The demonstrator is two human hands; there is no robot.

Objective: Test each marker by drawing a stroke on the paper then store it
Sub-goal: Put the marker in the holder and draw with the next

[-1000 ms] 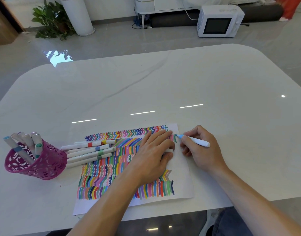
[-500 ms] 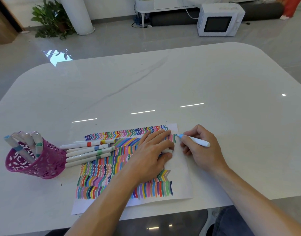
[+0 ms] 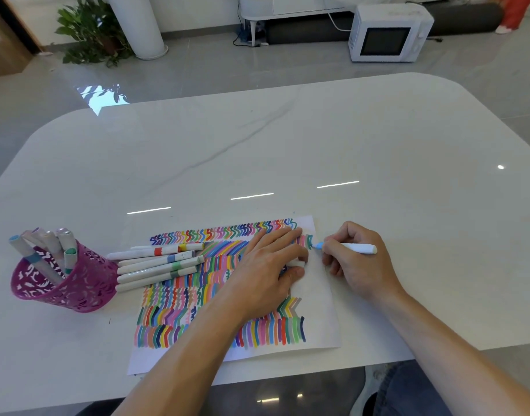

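Observation:
A sheet of paper (image 3: 317, 307) covered in rows of coloured strokes lies near the table's front edge. My right hand (image 3: 362, 265) grips a white marker (image 3: 358, 248) with a light blue tip. Its tip touches the paper's upper right edge beside a green stroke. My left hand (image 3: 266, 271) lies on the paper with its fingers spread, and thumb and forefinger pinch a white marker cap (image 3: 296, 263). Several capped markers (image 3: 158, 262) lie side by side across the paper's left edge. A pink mesh cup (image 3: 69, 283) at the left holds several more markers.
The white marble table (image 3: 287, 151) stretches far behind and to the right of the paper. On the floor beyond it stand a white microwave (image 3: 389, 33), a potted plant (image 3: 89, 31) and a white cylinder (image 3: 140, 25).
Hardly anything differs: both hands stay in place and the marker tip stays at the paper's upper right edge. Only the view has shifted slightly.

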